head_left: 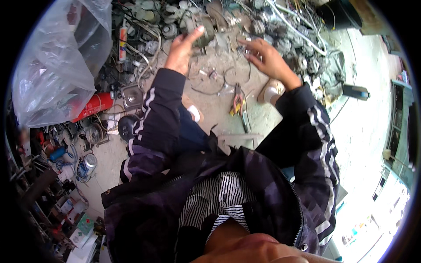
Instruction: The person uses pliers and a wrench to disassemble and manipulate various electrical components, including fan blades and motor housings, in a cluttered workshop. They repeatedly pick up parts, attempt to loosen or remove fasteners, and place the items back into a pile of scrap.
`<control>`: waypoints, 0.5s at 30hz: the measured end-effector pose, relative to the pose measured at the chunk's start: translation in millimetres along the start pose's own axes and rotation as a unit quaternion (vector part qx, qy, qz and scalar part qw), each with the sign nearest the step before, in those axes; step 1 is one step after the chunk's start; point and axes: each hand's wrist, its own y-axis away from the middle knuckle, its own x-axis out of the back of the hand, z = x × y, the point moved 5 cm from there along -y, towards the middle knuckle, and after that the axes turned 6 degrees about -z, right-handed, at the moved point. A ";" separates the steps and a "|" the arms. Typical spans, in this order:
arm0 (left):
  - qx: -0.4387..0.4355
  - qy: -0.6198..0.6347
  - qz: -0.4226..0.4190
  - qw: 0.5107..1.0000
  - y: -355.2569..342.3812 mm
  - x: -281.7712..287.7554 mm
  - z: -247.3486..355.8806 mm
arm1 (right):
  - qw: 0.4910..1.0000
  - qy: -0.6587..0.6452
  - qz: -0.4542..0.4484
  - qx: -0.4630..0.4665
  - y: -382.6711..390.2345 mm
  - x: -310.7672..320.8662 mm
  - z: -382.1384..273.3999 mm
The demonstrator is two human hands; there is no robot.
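My left hand point(179, 53) reaches toward the scrap pile, thumb stretched out and nothing visible in its grasp. Right beside it is a grey-green metal motor-like part point(202, 38); whether the fingers touch it I cannot tell. My right hand point(269, 59) hovers over the near edge of the pile, with its fingers bent and spread apart. Small shiny scraps point(240, 50) lie by its fingertips. Between my feet, on the concrete floor point(215, 113), rest pliers point(238, 98) with red and yellow handles. Thin dark wire point(206, 93) curls close to them.
Motor parts point(291, 37) and cables heap up ahead. At the left are a clear plastic bag point(57, 65), a red cylinder point(95, 106) and a sealant tube point(122, 44). A black bucket point(340, 15) stands far right, and a dark box-shaped object point(356, 92) lies at right.
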 end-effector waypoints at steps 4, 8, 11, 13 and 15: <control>0.013 0.043 -0.037 0.998 1.5 4.5 -1.0 | 0.981 0.083 -0.146 -0.101 10.7 -49.8 81.8; 0.038 0.153 -0.042 0.987 -4.6 -6.4 -7.0 | 0.908 0.214 -0.323 -0.159 58.8 -132.2 199.1; 0.086 0.253 -0.031 0.963 -4.2 0.9 -13.2 | 0.876 0.201 -0.384 -0.210 73.8 -180.1 223.1; 0.111 0.313 -0.038 0.942 -7.6 -7.2 -13.2 | 0.892 0.190 -0.318 -0.257 91.6 -206.1 251.3; 0.119 0.340 -0.049 0.931 -5.6 -5.5 -12.0 | 0.881 0.137 -0.317 -0.325 99.5 -235.6 248.3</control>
